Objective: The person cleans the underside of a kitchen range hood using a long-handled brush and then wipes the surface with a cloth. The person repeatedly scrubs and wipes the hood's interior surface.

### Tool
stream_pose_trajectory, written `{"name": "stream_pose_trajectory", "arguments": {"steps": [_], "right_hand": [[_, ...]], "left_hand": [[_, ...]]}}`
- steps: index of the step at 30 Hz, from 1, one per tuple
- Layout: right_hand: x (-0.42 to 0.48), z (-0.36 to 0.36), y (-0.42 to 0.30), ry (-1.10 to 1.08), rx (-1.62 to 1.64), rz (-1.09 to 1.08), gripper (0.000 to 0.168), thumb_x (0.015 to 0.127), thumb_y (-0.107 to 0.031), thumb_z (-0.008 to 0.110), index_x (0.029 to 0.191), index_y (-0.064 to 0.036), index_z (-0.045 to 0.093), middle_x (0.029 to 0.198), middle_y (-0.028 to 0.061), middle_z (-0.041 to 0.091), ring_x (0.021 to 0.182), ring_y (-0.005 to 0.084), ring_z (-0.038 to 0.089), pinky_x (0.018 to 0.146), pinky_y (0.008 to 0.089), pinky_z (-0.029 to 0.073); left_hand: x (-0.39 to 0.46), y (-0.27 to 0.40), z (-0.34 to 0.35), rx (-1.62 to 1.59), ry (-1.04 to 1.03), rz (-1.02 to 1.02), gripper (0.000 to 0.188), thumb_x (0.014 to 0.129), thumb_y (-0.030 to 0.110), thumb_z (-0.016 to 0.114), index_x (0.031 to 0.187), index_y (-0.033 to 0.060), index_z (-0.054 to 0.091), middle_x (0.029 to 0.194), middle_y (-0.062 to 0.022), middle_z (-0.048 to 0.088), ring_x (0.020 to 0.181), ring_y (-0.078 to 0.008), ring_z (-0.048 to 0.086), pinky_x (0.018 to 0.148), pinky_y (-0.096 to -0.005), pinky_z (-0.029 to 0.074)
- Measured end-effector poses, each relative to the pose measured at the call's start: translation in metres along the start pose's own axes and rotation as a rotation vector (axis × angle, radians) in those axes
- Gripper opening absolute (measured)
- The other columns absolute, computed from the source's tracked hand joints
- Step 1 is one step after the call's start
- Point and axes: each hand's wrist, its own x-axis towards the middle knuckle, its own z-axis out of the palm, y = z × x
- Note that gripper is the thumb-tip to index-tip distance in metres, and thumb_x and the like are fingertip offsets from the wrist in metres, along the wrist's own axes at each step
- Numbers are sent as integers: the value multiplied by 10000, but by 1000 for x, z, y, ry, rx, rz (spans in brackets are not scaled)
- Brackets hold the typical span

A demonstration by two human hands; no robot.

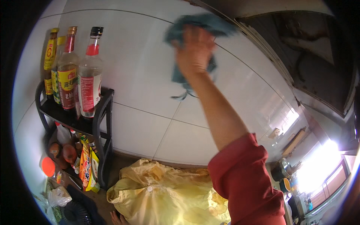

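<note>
My right hand (195, 50), blurred, presses a blue-green cloth (180, 71) against the white tiled wall (140, 70), high up near the range hood. The cloth spreads past the fingers on both sides and hangs below the palm, with thin loose strips at its lower end. Only some fingers of my left hand (118, 218) show at the bottom edge, low beside a stained yellow fabric cover (171, 188); the rest is cut off, and whether it grips anything cannot be seen. The yellow cover lies bunched along the foot of the wall, partly behind my red sleeve.
At left, a black two-tier rack (102, 112) carries several sauce bottles (90, 78) on top, with jars and seasoning packets (85, 163) below. A red-lidded jar (48, 166) and a plastic bag (59, 196) sit beside it. The dark range hood (309, 50) overhangs the upper right. Pots (279, 170) stand near the bright window.
</note>
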Motion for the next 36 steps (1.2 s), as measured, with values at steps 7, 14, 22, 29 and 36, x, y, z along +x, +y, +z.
{"name": "stream_pose_trajectory", "arguments": {"steps": [7, 14, 22, 29, 36], "right_hand": [[18, -60, 69, 12, 12, -384, 533, 674, -57, 532, 1157, -279, 496, 1090, 71, 464, 969, 301, 415, 797, 468, 368], [37, -128, 192, -196, -463, -427, 501, 658, -44, 617, 1091, -285, 540, 1108, 28, 451, 986, 278, 396, 780, 451, 347], [-44, -206, 322, -17, -304, 159, 502, 714, -227, 629, 1173, -67, 504, 1205, 187, 450, 1130, 368, 380, 935, 457, 307], [71, -144, 314, -647, -126, 481, 860, 733, -675, 410, 1229, 26, 433, 1305, 236, 367, 1210, 374, 351, 1006, 405, 252], [122, -87, 219, -641, 396, 333, 659, 815, -545, 452, 1254, -54, 442, 1266, 148, 457, 1168, 245, 425, 962, 295, 312]], "left_hand": [[-7, -12, 8, 57, 51, 9, 443, 820, 148, 435, 1220, -30, 366, 1301, -282, 311, 1204, -469, 261, 1004, -510, 216], [-11, -13, 19, 153, -38, -63, 414, 842, 149, 391, 1212, -39, 383, 1320, -285, 282, 1233, -446, 237, 1024, -498, 199], [-14, -18, 31, 102, -15, -112, 452, 862, 189, 383, 1265, -11, 346, 1351, -269, 247, 1271, -417, 178, 1047, -471, 157], [-2, 7, 4, -101, -23, -254, 485, 844, 219, 413, 1265, -12, 342, 1347, -272, 252, 1256, -425, 205, 1037, -481, 176], [-10, -12, 15, 80, -18, -118, 490, 840, 228, 420, 1258, -16, 346, 1342, -275, 256, 1247, -430, 221, 1032, -487, 184]]}}
